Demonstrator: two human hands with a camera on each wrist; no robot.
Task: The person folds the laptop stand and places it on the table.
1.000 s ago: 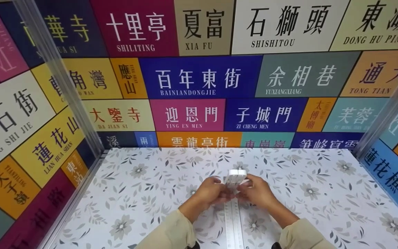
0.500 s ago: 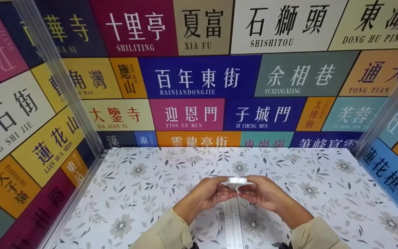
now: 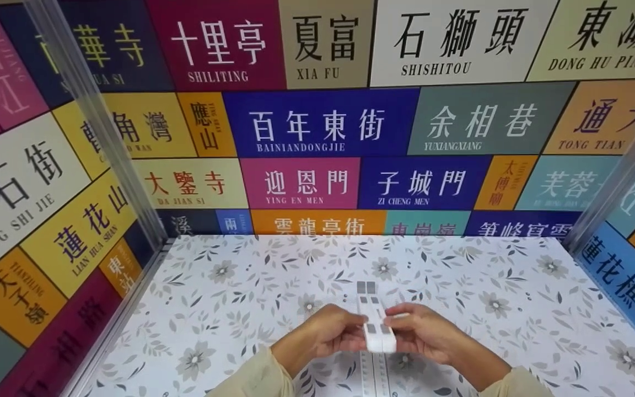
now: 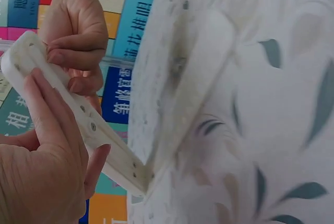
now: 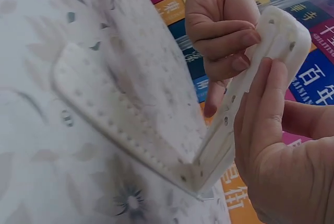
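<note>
A white hinged bar (image 3: pixel 375 317) with grey squares on its face is held by both hands low in the head view. My left hand (image 3: pixel 345 331) pinches its left edge and my right hand (image 3: pixel 405 328) pinches its right edge near the raised end. In the left wrist view the bar (image 4: pixel 62 104) slants down to a hinge, where it joins a second white segment (image 4: pixel 193 88) lying flat on the table. The right wrist view shows the same raised bar (image 5: pixel 250 93) between my right hand (image 5: pixel 282 151) and left hand (image 5: pixel 222 25), with the flat segment (image 5: pixel 120 119) beside them.
The table (image 3: pixel 229 309) has a white cover with grey leaves and flowers. Walls of coloured sign panels (image 3: pixel 317 121) close in the back and both sides, with metal posts (image 3: pixel 97 132) at the corners. Beige sleeves (image 3: pixel 251 380) reach in from the near edge.
The raised segment has swung from standing upright to leaning back toward me, so its grey-squared face now shows. Both hands moved down and nearer with it.
</note>
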